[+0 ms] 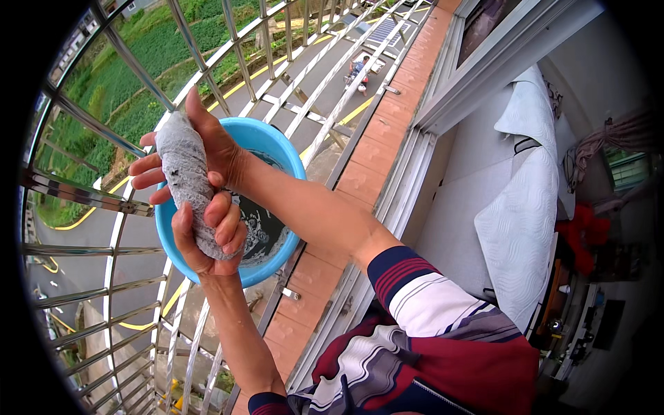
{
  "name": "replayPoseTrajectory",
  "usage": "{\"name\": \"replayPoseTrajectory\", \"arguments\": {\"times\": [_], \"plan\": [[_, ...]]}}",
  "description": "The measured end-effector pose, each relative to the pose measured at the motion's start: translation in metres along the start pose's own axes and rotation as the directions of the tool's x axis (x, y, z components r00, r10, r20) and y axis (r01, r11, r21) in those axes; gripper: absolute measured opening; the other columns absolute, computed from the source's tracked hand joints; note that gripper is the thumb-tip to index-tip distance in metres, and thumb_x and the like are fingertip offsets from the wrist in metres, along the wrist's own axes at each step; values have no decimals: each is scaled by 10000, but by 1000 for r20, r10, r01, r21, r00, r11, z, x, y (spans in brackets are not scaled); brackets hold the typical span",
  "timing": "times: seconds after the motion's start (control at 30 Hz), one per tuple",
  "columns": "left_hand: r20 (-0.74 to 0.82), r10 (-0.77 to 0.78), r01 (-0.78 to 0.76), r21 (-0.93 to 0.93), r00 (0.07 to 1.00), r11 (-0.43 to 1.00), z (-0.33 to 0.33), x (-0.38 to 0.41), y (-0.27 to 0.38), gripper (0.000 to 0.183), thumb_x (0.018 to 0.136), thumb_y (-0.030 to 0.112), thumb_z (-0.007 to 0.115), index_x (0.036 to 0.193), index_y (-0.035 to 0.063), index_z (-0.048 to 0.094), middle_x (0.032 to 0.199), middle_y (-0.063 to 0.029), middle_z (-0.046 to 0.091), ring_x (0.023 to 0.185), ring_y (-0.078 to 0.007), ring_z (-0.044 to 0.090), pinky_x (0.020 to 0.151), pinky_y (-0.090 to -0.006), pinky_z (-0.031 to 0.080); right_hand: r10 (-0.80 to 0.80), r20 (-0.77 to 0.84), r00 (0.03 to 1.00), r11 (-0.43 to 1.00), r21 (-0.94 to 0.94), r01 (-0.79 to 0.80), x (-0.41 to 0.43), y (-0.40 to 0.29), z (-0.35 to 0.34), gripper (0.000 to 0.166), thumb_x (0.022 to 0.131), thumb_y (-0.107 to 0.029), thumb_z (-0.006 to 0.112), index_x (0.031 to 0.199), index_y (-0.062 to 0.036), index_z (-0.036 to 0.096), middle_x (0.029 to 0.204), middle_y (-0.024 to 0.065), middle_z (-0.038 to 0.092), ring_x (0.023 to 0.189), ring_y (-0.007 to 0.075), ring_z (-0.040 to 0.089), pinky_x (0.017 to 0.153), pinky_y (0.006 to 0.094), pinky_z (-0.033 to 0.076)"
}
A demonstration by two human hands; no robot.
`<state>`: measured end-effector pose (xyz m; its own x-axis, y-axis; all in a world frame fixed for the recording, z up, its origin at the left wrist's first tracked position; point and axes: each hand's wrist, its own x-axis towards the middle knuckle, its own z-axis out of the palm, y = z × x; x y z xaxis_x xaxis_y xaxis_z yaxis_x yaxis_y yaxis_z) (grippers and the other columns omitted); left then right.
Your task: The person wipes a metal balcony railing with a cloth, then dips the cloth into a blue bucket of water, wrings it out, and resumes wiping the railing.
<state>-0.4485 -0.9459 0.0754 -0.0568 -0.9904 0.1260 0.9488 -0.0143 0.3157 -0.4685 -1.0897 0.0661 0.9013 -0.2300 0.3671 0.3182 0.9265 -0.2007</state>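
Observation:
A rolled wet grey cloth, bunched into a thick roll with small dark spots, is held in both hands above a light-blue plastic basin. My left hand has its fingers curled tightly around the lower end. Across the palm of my right hand lies the upper part; the fingers stretch out flat beneath it and the thumb points up beside it. Dark, sudsy water shows in the basin, partly hidden by my hands and right forearm.
The basin rests on shiny metal bars of a window cage. A brown-tiled ledge and a sliding-window track run alongside. Indoors is a sofa with a pale quilted cover. Far below, a person is on a road.

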Motion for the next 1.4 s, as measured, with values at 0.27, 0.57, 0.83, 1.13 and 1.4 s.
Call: {"name": "replayPoseTrajectory", "arguments": {"times": [0.27, 0.57, 0.83, 1.13, 1.4], "plan": [[191, 102, -46, -273, 976, 961, 0, 0, -13, 496, 893, 211, 616, 1207, -43, 329, 723, -59, 496, 509, -128, 483, 365, -236, 404, -236, 127, 963, 942, 273, 195, 20, 19, 23, 1000, 718, -723, 618, 1358, -29, 287, 1252, 308, 491, 1074, 459, 581, 774, 611, 550], [136, 5, 19, -172, 991, 985, -17, -25, -4, 640, 874, 315, 662, 1255, -63, 313, 740, -46, 481, 529, -117, 477, 398, -250, 439, -117, 100, 988, 982, -133, 130, 4, 2, 17, 520, 846, -400, 685, 1170, -28, 520, 971, 169, 617, 802, 243, 672, 681, 440, 593], [-111, -120, 136, 144, 987, 980, -23, -33, -2, 630, 828, 333, 709, 1225, -18, 369, 740, -33, 462, 528, -118, 456, 406, -229, 402, 16, -158, 987, 882, -464, -88, -17, -18, 30, 187, 771, -113, 704, 847, -30, 555, 735, 149, 645, 636, 276, 670, 599, 426, 579], [-508, 42, 307, 581, 860, 754, -26, -20, 2, 257, 843, 258, 613, 923, 49, 487, 630, -7, 434, 425, -95, 405, 332, -230, 316, 39, -358, 933, 620, -724, -304, 0, -17, 21, 175, 681, -5, 697, 795, -6, 565, 698, 137, 630, 614, 225, 658, 567, 398, 577], [-596, 214, 395, 719, 774, 572, -33, -3, 2, 267, 817, 311, 606, 764, 88, 469, 585, 1, 442, 371, -96, 381, 329, -236, 276, -145, -395, 907, 293, -893, -342, 7, -9, 14, 168, 650, -67, 682, 799, -19, 620, 683, 126, 667, 605, 203, 668, 592, 350, 560]]}}
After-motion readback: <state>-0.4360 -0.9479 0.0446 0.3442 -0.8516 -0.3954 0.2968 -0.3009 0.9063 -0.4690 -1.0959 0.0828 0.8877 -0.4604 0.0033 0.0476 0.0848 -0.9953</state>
